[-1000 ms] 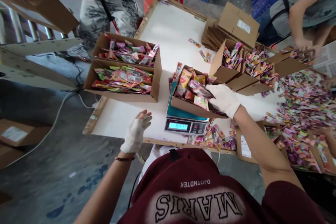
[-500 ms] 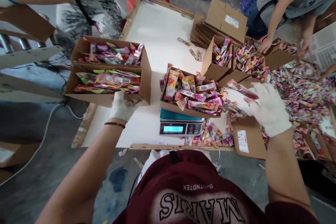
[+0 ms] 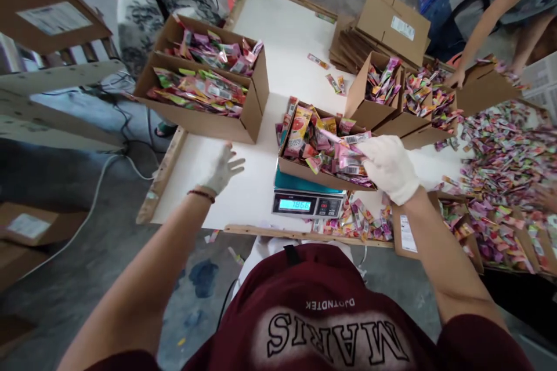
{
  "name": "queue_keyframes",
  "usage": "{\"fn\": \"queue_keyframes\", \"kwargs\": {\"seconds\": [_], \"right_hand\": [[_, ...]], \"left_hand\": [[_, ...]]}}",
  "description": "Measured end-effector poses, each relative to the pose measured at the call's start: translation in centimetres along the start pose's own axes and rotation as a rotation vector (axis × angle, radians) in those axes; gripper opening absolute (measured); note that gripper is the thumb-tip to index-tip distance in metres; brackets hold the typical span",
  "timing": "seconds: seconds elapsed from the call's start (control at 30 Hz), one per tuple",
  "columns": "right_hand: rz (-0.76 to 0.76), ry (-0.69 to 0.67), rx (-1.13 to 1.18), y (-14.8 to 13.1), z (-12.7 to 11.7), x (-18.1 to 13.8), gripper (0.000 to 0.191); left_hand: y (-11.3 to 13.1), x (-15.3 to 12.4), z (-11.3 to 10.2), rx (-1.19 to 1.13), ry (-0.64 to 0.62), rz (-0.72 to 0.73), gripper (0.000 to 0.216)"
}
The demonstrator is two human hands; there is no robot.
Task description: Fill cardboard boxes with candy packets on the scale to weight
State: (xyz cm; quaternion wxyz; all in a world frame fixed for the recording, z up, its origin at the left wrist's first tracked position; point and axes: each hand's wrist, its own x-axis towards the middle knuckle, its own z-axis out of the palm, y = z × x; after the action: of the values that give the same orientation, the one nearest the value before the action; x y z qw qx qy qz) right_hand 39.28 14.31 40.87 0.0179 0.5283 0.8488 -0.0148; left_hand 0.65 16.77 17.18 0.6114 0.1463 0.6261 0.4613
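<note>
My left hand (image 3: 220,168), in a white glove, hovers over the white table (image 3: 191,156) with its fingers spread and holds nothing. Near it stand two cardboard boxes side by side, a nearer box (image 3: 250,119) and a farther box (image 3: 261,61), both full of colourful candy packets. My right hand (image 3: 389,168), also gloved, is closed at the right edge of an open box (image 3: 304,169). Pink candy packets (image 3: 348,153) are at its fingertips, partly hidden by the glove. That box is heaped with packets and rests on a digital scale (image 3: 308,204) with a lit display.
Loose packets (image 3: 365,223) lie right of the scale. Filled boxes (image 3: 361,93) and flattened cartons (image 3: 394,23) stand behind. A large packet heap (image 3: 509,139) covers the right side, where a co-worker's arm (image 3: 491,23) reaches in. Another person stands at back left beside a conveyor (image 3: 56,78).
My left hand has come off the near left box, which now sits farther back. My right hand has moved left to the box on the scale with packets. The displayed number has changed.
</note>
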Motion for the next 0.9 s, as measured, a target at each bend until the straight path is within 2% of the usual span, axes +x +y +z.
{"fn": "queue_keyframes", "kwargs": {"seconds": [0.1,0.2,0.27,0.33,0.4,0.47,0.57,0.67,0.77,0.9], "right_hand": [[0.021,0.191,0.048,1.6,-2.6,-2.4,0.032],[0.104,0.354,0.051,3.7,-4.6,-5.9,0.027],[0.206,0.362,-0.007,5.5,-5.1,-8.6,0.027],[0.279,0.304,-0.063,7.2,-4.9,-11.0,0.028],[0.278,0.249,-0.068,8.3,-4.2,-12.5,0.035],[0.232,0.245,-0.015,8.2,-3.4,-12.7,0.042],[0.136,0.279,0.130,5.8,-2.3,-10.5,0.047],[-0.004,0.256,0.264,1.8,-1.6,-6.4,0.046],[-0.090,0.144,0.299,-1.4,-0.4,-1.8,0.050],[-0.135,-0.035,0.307,-3.4,2.5,3.3,0.064]], "left_hand": [[-3.4,-3.2,-2.1,0.026,0.084,-0.143,0.040],[-6.6,-6.0,-4.2,0.030,0.154,-0.235,0.035],[-8.3,-7.6,-5.4,0.024,0.180,-0.277,0.029],[-9.5,-8.8,-6.1,0.018,0.196,-0.299,0.026],[-10.1,-9.3,-6.4,0.017,0.210,-0.300,0.025],[-10.1,-9.2,-6.3,0.018,0.211,-0.278,0.027],[-8.9,-8.0,-5.1,0.023,0.184,-0.217,0.032],[-7.2,-6.8,-3.0,0.030,0.130,-0.144,0.039],[-5.9,-6.6,-0.6,0.028,0.057,-0.084,0.046],[-5.7,-7.3,1.6,0.025,-0.013,-0.059,0.053]]}}
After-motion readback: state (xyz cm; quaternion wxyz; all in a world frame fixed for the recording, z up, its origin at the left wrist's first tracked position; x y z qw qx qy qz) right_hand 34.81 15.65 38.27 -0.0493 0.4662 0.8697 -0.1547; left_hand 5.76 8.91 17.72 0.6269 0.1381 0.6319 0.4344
